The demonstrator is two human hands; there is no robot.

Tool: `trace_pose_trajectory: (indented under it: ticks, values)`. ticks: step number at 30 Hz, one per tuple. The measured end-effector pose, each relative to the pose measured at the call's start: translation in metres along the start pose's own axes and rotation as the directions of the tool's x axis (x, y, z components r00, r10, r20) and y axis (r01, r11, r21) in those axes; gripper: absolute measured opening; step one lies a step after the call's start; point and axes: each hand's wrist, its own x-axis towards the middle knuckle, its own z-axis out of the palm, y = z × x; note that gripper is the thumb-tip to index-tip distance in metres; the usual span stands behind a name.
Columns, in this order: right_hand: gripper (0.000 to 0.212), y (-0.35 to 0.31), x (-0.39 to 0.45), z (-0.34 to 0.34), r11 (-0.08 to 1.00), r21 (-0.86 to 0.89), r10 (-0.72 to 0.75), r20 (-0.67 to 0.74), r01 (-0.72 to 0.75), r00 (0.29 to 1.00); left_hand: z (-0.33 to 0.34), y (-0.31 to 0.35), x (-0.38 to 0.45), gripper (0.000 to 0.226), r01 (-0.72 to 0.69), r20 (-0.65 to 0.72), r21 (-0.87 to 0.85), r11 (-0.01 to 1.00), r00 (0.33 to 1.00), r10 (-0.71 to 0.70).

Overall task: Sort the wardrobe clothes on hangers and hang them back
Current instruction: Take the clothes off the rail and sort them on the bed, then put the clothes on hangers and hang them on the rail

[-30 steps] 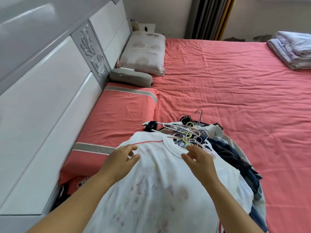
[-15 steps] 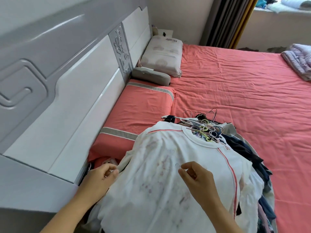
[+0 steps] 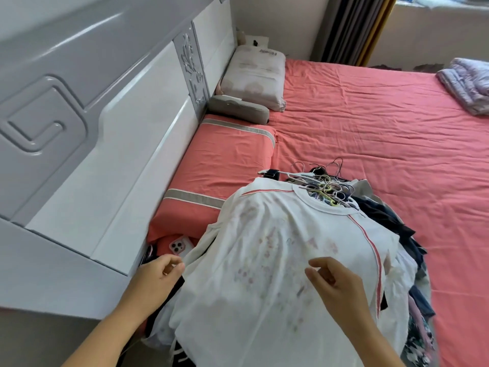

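A pile of clothes on hangers [image 3: 391, 234] lies on the red bed [image 3: 383, 133]. On top is a white shirt [image 3: 264, 260] with red trim and a faded print, spread flat. A bunch of hanger hooks [image 3: 324, 186] sticks out at its collar. My left hand [image 3: 158, 274] is at the shirt's left sleeve edge, its thumb and fingertips pinched together on the cloth. My right hand [image 3: 336, 282] hovers over the middle of the shirt with loosely curled fingers and holds nothing.
A grey and white headboard [image 3: 105, 128] runs along the left. A red pillow [image 3: 225, 160], a grey cushion [image 3: 238, 109] and a pale pillow [image 3: 254, 75] lie beside it. A phone [image 3: 181, 245] sits by the red pillow. A folded quilt [image 3: 468, 83] lies far right.
Both hands have slid down the white shirt from its shoulders, the left one out to the sleeve edge. The camera has swung left and down, showing more headboard and the phone.
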Motion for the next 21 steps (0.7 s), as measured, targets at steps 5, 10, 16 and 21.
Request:
trace_pose_trajectory:
  ticks: [5, 10, 16, 21]
  values:
    - [0.020, 0.013, 0.042, -0.041, 1.000, -0.015, -0.007, -0.167, 0.005, 0.986, 0.029, 0.065, 0.046, 0.009, -0.138, 0.025, -0.001, 0.990, 0.990, 0.138]
    - [0.010, 0.043, 0.106, -0.092, 0.994, -0.104, 0.001, -0.251, -0.028, 0.968, 0.082, 0.138, 0.100, 0.021, -0.250, 0.090, 0.041, 0.967, 0.965, 0.246]
    - [0.010, 0.091, 0.190, -0.118, 0.982, -0.186, 0.010, -0.175, -0.044, 0.984, 0.159, 0.204, 0.158, 0.014, -0.295, 0.147, 0.020, 0.955, 0.946, 0.289]
    - [0.012, 0.134, 0.247, -0.106, 0.969, -0.223, 0.096, -0.044, -0.103, 0.994, 0.215, 0.229, 0.194, 0.020, -0.279, 0.205, 0.070, 0.958, 0.944, 0.260]
